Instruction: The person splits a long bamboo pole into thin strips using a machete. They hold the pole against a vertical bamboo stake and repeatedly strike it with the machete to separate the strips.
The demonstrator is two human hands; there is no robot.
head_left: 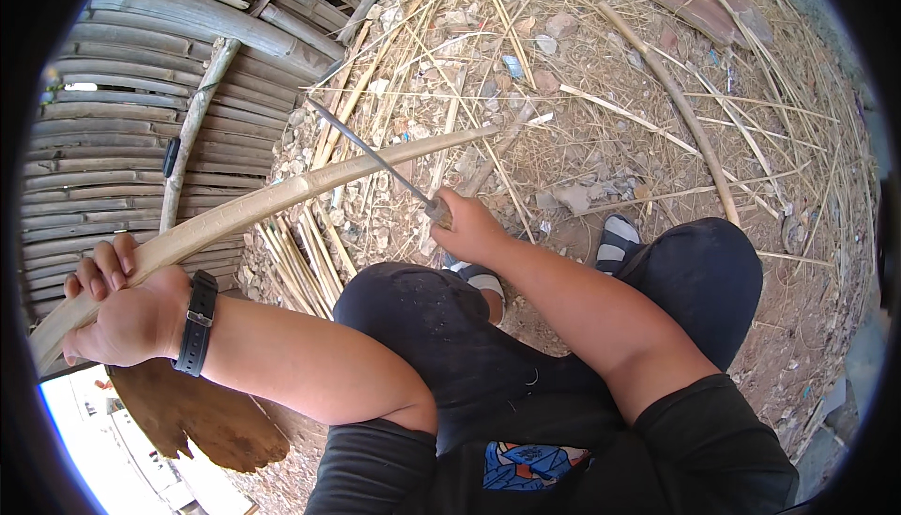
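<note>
Holding a pale bamboo strip (253, 207) slantwise in front of the body. Left grip (131, 308) closed around its near end, fingers curled over the far side. Long axis runs from lower left up toward the right; the other end juts out free above the littered ground (774, 308).

Right grip (469, 226) clenched on the handle of a knife (361, 147), on the body side of the strip. From this grip the strip lies ahead and to the left. Blade points up and left, crossing over the strip at an angle, nearer its free end; cannot tell whether edge meets wood. Right hand much the nearer to that crossing; left hand well apart from it.

Containers: none made out. Loose stock lies straight on the ground: split sticks (305, 254) in a rough bundle beyond the left knee (399, 301), a curved pole (678, 102) off to the right among straw and slivers. Bamboo wall (103, 166) along the left, slim post (195, 130) upright against it. Dark watch (195, 327) on left wrist.
</note>
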